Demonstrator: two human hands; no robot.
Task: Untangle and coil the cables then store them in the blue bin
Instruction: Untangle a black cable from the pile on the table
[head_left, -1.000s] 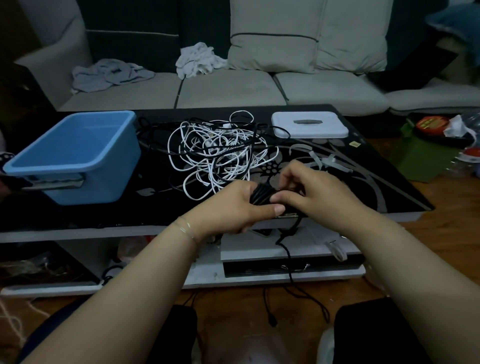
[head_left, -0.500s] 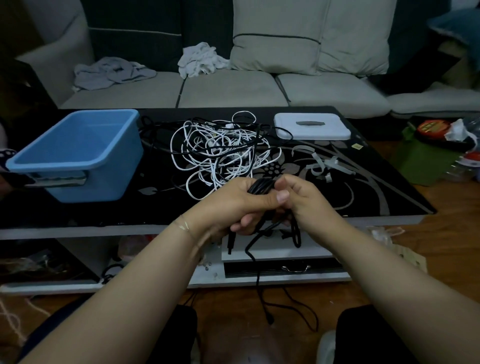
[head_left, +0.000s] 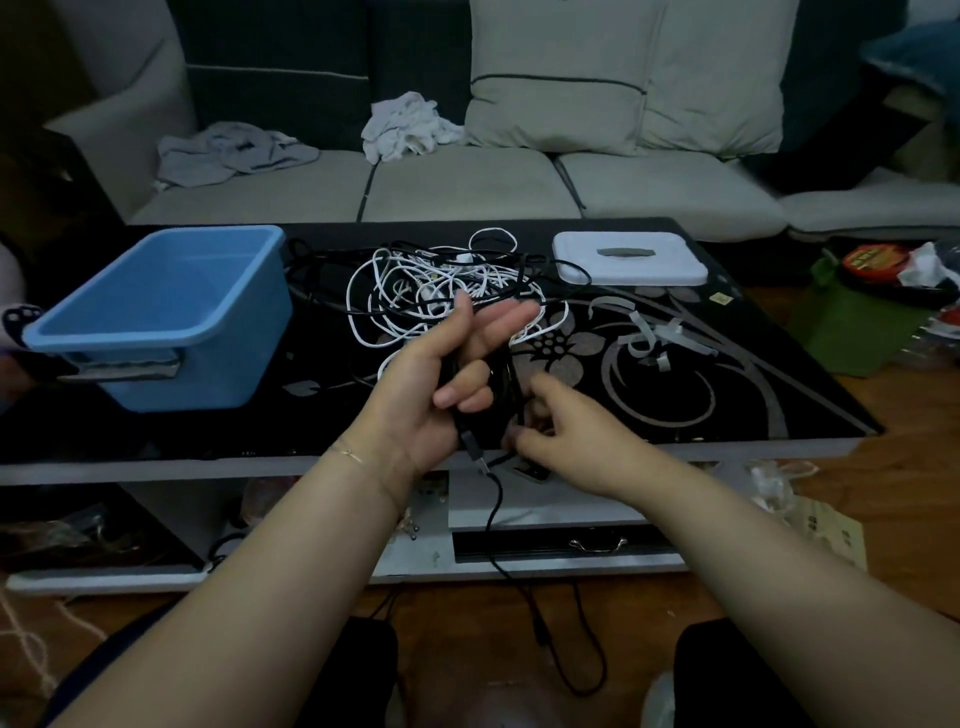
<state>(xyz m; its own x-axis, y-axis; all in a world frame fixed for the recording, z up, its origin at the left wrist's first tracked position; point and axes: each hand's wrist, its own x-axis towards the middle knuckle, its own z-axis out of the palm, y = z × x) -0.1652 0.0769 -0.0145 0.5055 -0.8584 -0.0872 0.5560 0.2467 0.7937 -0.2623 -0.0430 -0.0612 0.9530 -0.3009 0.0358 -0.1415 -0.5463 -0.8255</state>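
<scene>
My left hand (head_left: 441, 374) is raised over the table's front edge, palm turned up, with a black cable (head_left: 501, 384) looped around its fingers; two fingers stretch forward and the others curl over the loops. My right hand (head_left: 563, 441) is just right of it and pinches the same black cable below the coil. The cable's loose end hangs down to the floor (head_left: 524, 592). A tangle of white and black cables (head_left: 431, 291) lies on the table behind my hands. The blue bin (head_left: 171, 317) stands at the table's left with nothing visible inside.
A white lid (head_left: 628, 257) lies at the back right of the black glass table (head_left: 727, 374). A grey sofa (head_left: 467, 182) with cushions and crumpled clothes is behind it. A green box (head_left: 852, 332) and clutter sit on the floor to the right.
My left hand turned palm up and lifted toward the tangle, its fingers spreading. My right hand dropped lower and to the right along the black cable. The hanging end swung.
</scene>
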